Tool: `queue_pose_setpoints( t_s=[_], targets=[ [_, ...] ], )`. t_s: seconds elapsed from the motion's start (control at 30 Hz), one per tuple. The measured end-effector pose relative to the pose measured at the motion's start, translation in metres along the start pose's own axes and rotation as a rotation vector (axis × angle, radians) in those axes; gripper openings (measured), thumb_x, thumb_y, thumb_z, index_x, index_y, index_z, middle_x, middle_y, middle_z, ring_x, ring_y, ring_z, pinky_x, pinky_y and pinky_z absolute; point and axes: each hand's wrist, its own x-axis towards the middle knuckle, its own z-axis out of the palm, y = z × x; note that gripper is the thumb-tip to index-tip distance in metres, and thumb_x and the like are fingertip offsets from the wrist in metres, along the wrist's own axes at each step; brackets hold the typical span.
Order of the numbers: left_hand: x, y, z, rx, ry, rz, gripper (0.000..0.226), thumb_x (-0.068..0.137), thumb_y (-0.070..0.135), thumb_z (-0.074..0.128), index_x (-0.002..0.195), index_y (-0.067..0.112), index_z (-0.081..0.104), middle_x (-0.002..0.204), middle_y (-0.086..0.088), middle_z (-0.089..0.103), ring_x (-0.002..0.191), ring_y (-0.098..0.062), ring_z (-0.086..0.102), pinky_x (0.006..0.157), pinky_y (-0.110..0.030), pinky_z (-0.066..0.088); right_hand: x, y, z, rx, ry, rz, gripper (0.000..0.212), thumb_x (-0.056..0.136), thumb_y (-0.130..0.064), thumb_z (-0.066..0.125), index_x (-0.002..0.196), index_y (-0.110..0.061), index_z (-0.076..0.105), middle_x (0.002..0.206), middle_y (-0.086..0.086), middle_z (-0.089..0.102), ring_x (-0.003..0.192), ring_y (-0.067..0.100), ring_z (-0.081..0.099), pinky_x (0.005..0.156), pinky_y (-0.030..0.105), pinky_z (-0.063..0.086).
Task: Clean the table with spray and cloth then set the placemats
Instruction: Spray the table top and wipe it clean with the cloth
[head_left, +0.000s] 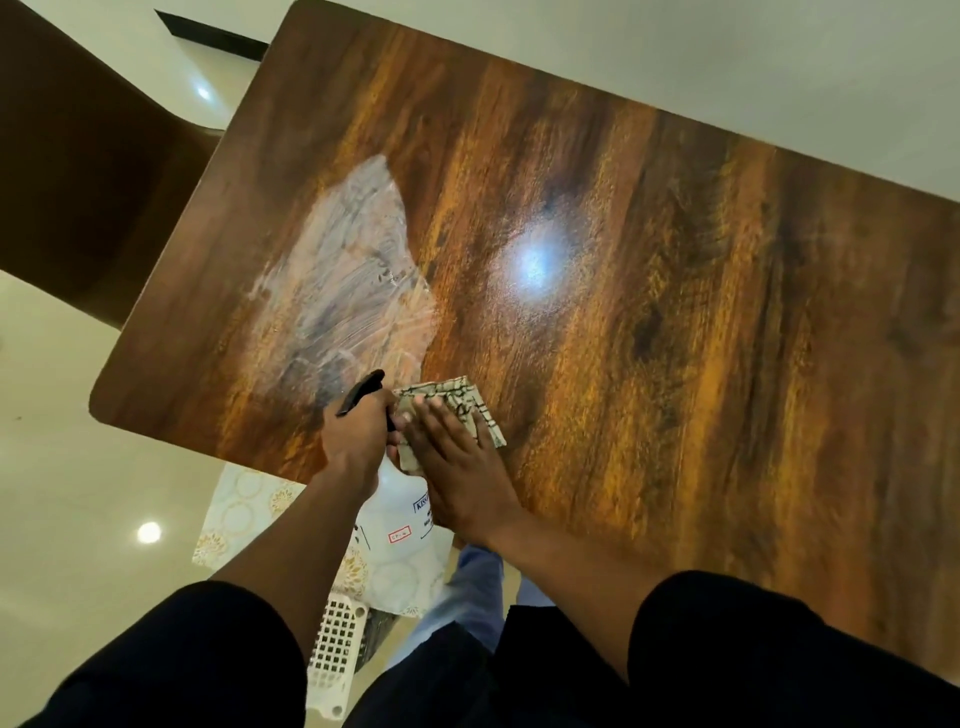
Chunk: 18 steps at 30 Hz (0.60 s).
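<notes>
Cloth (457, 410) lay flat under my open right hand (457, 457), pressed to the surface (675, 312) for wiping; my left hand (358, 431) gripped the spray bottle (395, 514), kept ready beside the wet patch (353, 270).

Wooden table (649, 338), dark glossy grain, seen from above. A whitish streaked wet patch (353, 270) is noted on its left portion. A folded patterned cloth (462, 405) is laid flat near the front edge, just beside the patch.
</notes>
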Motion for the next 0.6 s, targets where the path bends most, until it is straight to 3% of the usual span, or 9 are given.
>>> queue_pose_setpoints(
  t_s=[0.13,0.2,0.3,0.43,0.5,0.6],
  targets=[
    [0.001,0.003,-0.003,0.01,-0.032,0.004,0.013,0.092,0.01,0.066,0.086,0.001,0.074,0.061,-0.011,0.065,0.042,-0.017,0.049,0.042,-0.026,0.042,0.01,0.032,-0.011,-0.066,-0.04,-0.118,0.063,0.111,-0.046,0.026,0.168,-0.025,0.006,0.175,-0.003,-0.003,0.161,0.018,-0.009,0.128,0.054,0.008],
    [0.0,0.004,-0.006,0.007,-0.066,0.013,0.016,0.095,0.01,0.064,0.083,0.004,0.071,0.062,-0.012,0.065,0.043,-0.018,0.048,0.042,-0.026,0.04,0.027,0.053,-0.023,-0.049,-0.022,0.026,0.064,0.111,-0.046,0.025,0.167,-0.026,0.002,0.174,-0.002,-0.009,0.16,0.019,-0.014,0.128,0.056,0.009],
    [0.005,0.001,-0.015,-0.001,-0.082,-0.007,0.015,0.096,0.012,0.063,0.099,0.0,0.071,0.067,-0.012,0.067,0.042,-0.014,0.051,0.04,-0.023,0.041,0.055,0.074,-0.042,0.03,0.055,0.349,0.068,0.111,-0.047,0.025,0.166,-0.027,-0.01,0.173,-0.003,-0.02,0.158,0.019,-0.02,0.129,0.052,0.0],
    [0.005,-0.005,-0.034,-0.039,-0.055,-0.017,0.01,0.098,0.012,0.063,0.1,0.004,0.069,0.069,-0.013,0.065,0.043,-0.014,0.051,0.041,-0.023,0.042,0.078,0.063,-0.045,0.05,0.096,0.521,0.068,0.111,-0.044,0.025,0.167,-0.021,-0.006,0.174,-0.001,-0.015,0.16,0.02,-0.015,0.128,0.056,0.007],
    [0.005,-0.012,-0.044,-0.052,-0.027,-0.02,0.011,0.098,0.013,0.065,0.104,0.005,0.069,0.07,-0.014,0.066,0.044,-0.014,0.051,0.042,-0.024,0.042,0.079,0.045,-0.04,0.034,0.074,0.49,0.068,0.111,-0.045,0.025,0.167,-0.021,-0.004,0.175,0.001,-0.012,0.16,0.022,-0.014,0.128,0.058,0.008],
    [0.005,-0.017,-0.054,-0.081,0.014,-0.036,0.01,0.097,0.013,0.066,0.098,0.004,0.069,0.066,-0.012,0.065,0.042,-0.013,0.05,0.041,-0.023,0.041,0.067,0.012,-0.026,0.007,-0.013,0.196,0.066,0.111,-0.048,0.022,0.167,-0.021,0.0,0.175,0.002,-0.009,0.16,0.022,-0.014,0.128,0.058,0.005]
  ],
)
